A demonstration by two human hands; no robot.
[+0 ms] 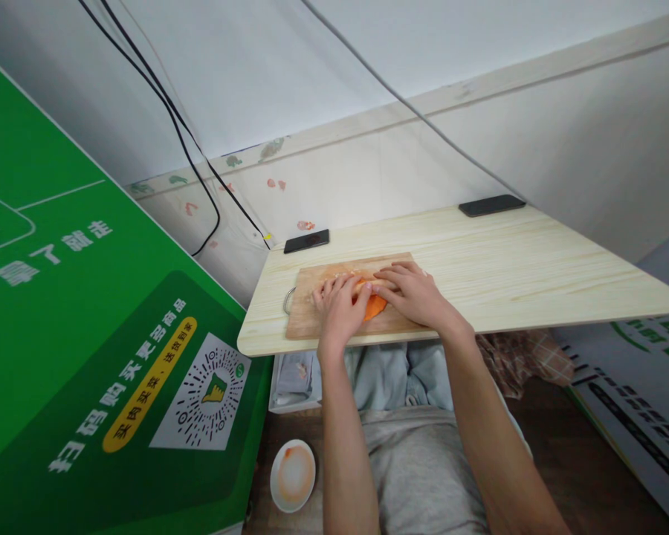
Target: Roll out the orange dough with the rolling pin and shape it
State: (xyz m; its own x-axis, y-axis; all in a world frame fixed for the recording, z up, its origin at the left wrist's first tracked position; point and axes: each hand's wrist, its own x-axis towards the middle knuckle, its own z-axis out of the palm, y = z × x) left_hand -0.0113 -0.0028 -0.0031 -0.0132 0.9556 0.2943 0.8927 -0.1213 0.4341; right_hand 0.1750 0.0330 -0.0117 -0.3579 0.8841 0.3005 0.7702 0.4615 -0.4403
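Observation:
A wooden cutting board (305, 303) with a metal handle lies near the left end of the pale table. On it is a flat orange piece that looks like dough (375, 307), partly hidden by my hands. A thin pale rod, apparently a rolling pin (389, 285), runs across the orange piece beneath my fingers. My left hand (343, 301) curves over its left part. Over the right part bends my right hand (409, 290). My thumbs nearly meet in the middle, above the orange piece. Most of the rod is covered by my hands.
A black phone (306, 241) lies at the table's back left, and another dark phone (491, 205) farther right. Cables (201, 148) hang along the wall. A green printed panel (145, 357) stands on the left. A white bowl (293, 475) with orange residue sits below the table.

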